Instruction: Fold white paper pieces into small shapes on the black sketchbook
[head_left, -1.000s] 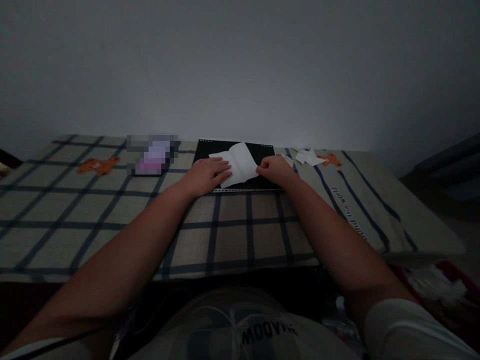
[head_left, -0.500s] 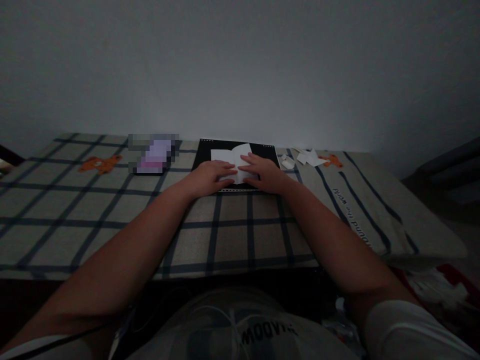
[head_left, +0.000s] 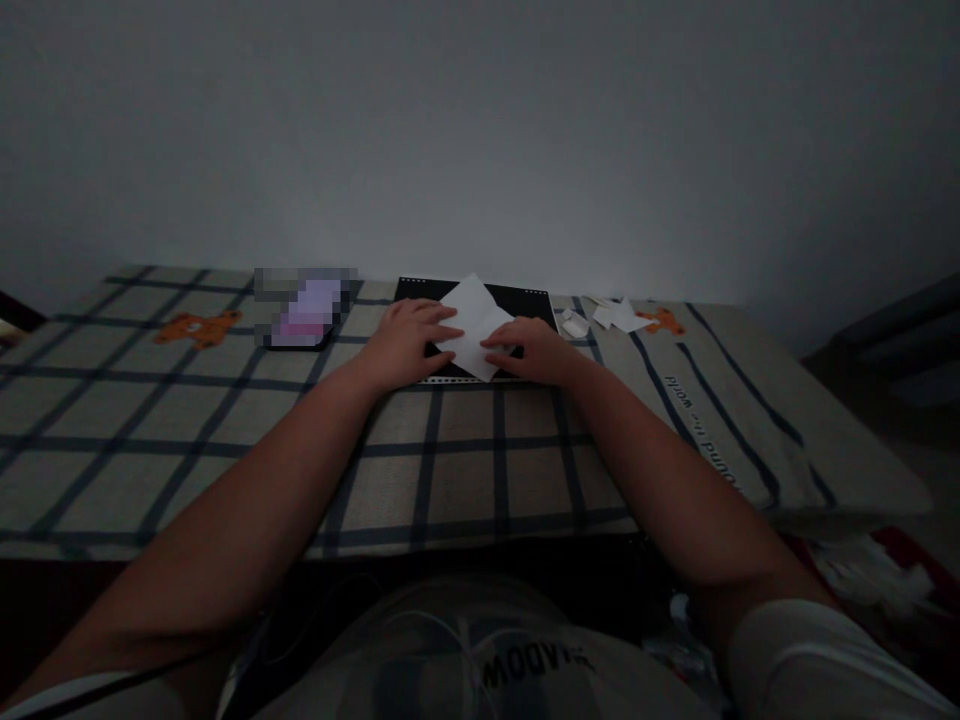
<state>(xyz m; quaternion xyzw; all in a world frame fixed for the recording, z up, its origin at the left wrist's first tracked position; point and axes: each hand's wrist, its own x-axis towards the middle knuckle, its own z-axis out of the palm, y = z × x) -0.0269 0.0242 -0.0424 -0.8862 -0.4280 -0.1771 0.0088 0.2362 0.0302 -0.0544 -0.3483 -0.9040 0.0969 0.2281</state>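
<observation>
A white sheet of paper (head_left: 474,325) lies on a black board (head_left: 517,296) with small square marks along its edges. The paper is turned so one corner points at the wall and another at me. My left hand (head_left: 411,342) rests at its left side, fingers spread, the tips touching or just over the paper's edge. At the right side is my right hand (head_left: 534,350), its fingers apart and slightly bent, with the tips on the paper. Neither hand grips the sheet. Parts of the board are hidden under the paper and hands.
A phone (head_left: 306,312), partly pixelated, lies to the left on the checked tablecloth (head_left: 247,400). Right of the board are a small crumpled white piece (head_left: 575,323) and several paper scraps (head_left: 621,315). A pale wall (head_left: 480,150) rises behind the table.
The paper, earlier square to me with a crease down its middle, has been turned to a diamond position. My left hand has moved slightly up; the right hand's fingers have shifted down a little.
</observation>
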